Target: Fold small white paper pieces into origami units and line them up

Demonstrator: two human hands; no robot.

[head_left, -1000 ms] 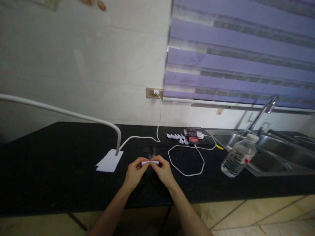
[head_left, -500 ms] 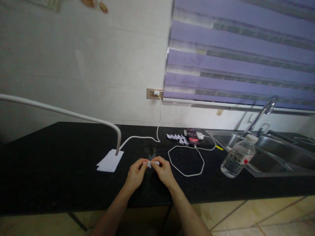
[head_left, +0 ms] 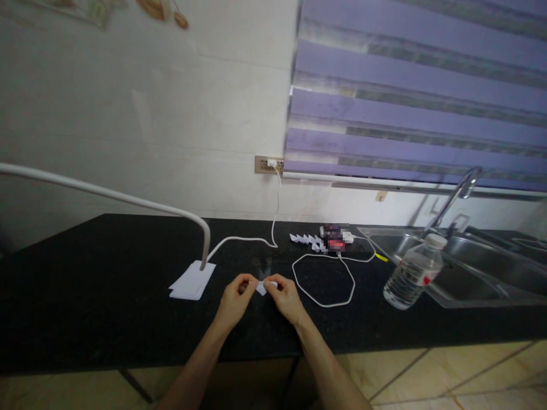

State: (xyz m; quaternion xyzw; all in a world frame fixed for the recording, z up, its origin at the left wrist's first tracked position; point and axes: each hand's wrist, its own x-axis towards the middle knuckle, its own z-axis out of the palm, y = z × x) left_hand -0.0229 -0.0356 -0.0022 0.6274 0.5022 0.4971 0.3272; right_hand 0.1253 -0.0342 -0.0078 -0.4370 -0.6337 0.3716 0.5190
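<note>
Between my two hands is a small piece of folded white paper (head_left: pixel 261 288), with a pointed lower edge showing. My left hand (head_left: pixel 237 296) pinches its left side between thumb and fingertips. On the right side, the thumb and fingers of my right hand (head_left: pixel 284 295) grip it in the same way. Fingers cover both ends of the paper. To the left lies a short stack of white paper sheets (head_left: pixel 190 282), slightly fanned. Several small folded paper pieces (head_left: pixel 304 240) sit in a row farther back on the right.
A black countertop (head_left: pixel 106 319) runs along the wall. A white cable (head_left: pixel 323 305) loops right of my hands, near a blurred-out device (head_left: pixel 335 239). A water bottle (head_left: pixel 412 273) stands beside the steel sink (head_left: pixel 465 285). A white bent tube (head_left: pixel 128 199) reaches in from the left.
The paper between my hands now shows a larger pointed part below the fingertips. My left fingers have shifted slightly, and the hands are otherwise in nearly the same place.
</note>
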